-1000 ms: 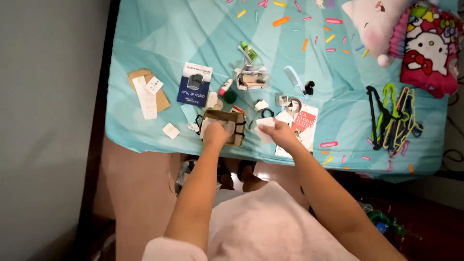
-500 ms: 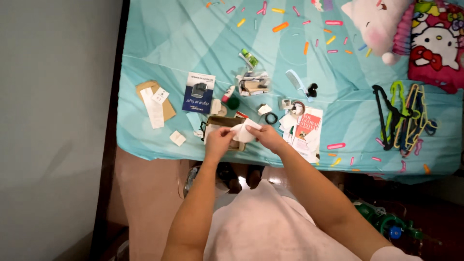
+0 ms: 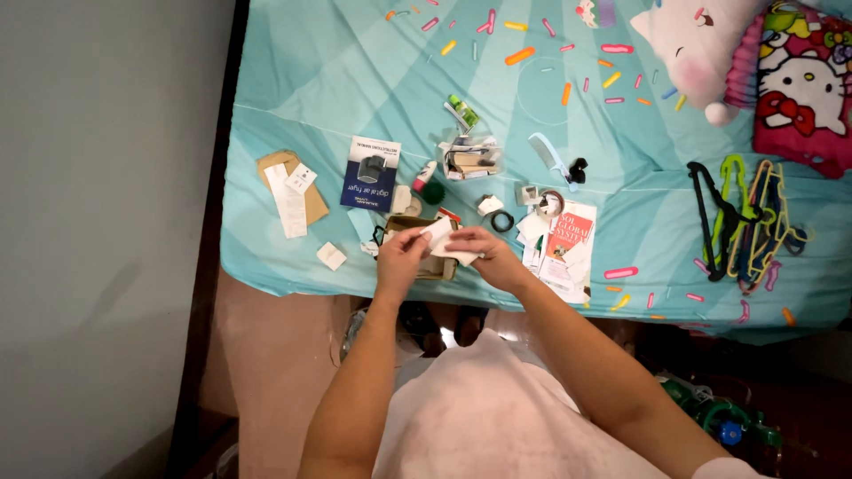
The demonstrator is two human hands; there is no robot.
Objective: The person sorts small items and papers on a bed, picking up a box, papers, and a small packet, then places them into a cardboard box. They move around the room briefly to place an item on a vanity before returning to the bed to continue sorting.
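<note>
Both my hands meet over the near edge of a bed with a turquoise sheet (image 3: 355, 80). My left hand (image 3: 401, 255) and my right hand (image 3: 491, 255) together pinch a small white paper slip (image 3: 441, 238). The slip is held just above a small brown paper bag with dark handles (image 3: 437, 266), which lies flat on the sheet under my hands and is partly hidden by them.
A red-and-white booklet (image 3: 566, 247) lies right of my hands, with a black ring (image 3: 501, 220) above it. A dark blue manual (image 3: 371, 174), receipts on a brown envelope (image 3: 289, 188), a comb (image 3: 550, 158), coloured hangers (image 3: 745, 222) and plush toys (image 3: 710, 44) are spread farther off.
My right hand carried the white slip leftward from beside the booklet to my left hand over the brown bag. Both hands now hold it together.
</note>
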